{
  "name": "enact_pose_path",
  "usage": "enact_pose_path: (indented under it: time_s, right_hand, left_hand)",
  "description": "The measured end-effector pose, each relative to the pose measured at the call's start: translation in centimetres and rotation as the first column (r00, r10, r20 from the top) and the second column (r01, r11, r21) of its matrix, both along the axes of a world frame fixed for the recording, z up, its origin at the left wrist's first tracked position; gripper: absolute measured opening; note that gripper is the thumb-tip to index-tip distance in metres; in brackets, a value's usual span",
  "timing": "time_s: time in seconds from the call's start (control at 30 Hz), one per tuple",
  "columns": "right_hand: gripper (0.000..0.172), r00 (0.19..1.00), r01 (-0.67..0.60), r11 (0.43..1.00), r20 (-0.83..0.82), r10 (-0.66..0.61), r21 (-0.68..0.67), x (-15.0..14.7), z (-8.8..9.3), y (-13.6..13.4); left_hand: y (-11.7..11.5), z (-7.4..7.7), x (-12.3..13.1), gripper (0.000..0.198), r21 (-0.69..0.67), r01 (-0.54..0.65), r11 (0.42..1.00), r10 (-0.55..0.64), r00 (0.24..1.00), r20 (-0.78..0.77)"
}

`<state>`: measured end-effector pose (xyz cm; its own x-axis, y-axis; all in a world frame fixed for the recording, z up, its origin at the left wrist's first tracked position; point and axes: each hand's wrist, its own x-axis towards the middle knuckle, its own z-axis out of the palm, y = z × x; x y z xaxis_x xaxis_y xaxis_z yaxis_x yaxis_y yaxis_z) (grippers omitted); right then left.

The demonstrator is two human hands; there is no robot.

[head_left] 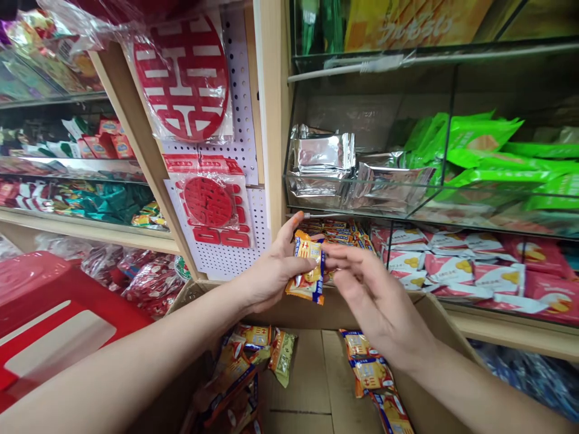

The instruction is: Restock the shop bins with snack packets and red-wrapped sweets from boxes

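Note:
My left hand (275, 265) grips a small stack of orange-and-blue snack packets (308, 271) between thumb and fingers, in front of a glass shelf bin of the same packets (337, 232). My right hand (371, 289) hovers just to the right of the stack, fingers spread and touching its edge, holding nothing. Below both arms stands an open cardboard box (312, 313) with more of these packets (253, 361) lying loose at its bottom.
Glass shelf bins hold silver packets (325, 160), green bags (488, 157) and pink-and-white packets (470, 265). A pegboard (244, 120) with red paper-cut decorations (183, 75) hangs on the wooden post. A red plastic stool (54, 313) stands at the left, shelves of sweets behind it.

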<state>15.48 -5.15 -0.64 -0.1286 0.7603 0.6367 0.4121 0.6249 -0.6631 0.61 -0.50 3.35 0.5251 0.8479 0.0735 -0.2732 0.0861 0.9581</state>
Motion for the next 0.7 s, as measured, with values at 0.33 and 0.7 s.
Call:
enact_pose_path:
  time_s: [0.33,0.7]
  right_hand:
    - [0.026,0.961,-0.185,0.908,-0.261,0.088,-0.376,1.3,0.1,2.5]
    - [0.037,0.979,-0.131,0.956,-0.185,0.083,-0.263,2.3,0.2,3.9]
  left_hand:
    - [-0.4,-0.8,-0.2,0.093,0.055,0.303,0.951,-0.291,0.943,-0.163]
    - [1.7,-0.9,-0.4,0.068,0.545,0.106,0.832,0.169,0.887,-0.431]
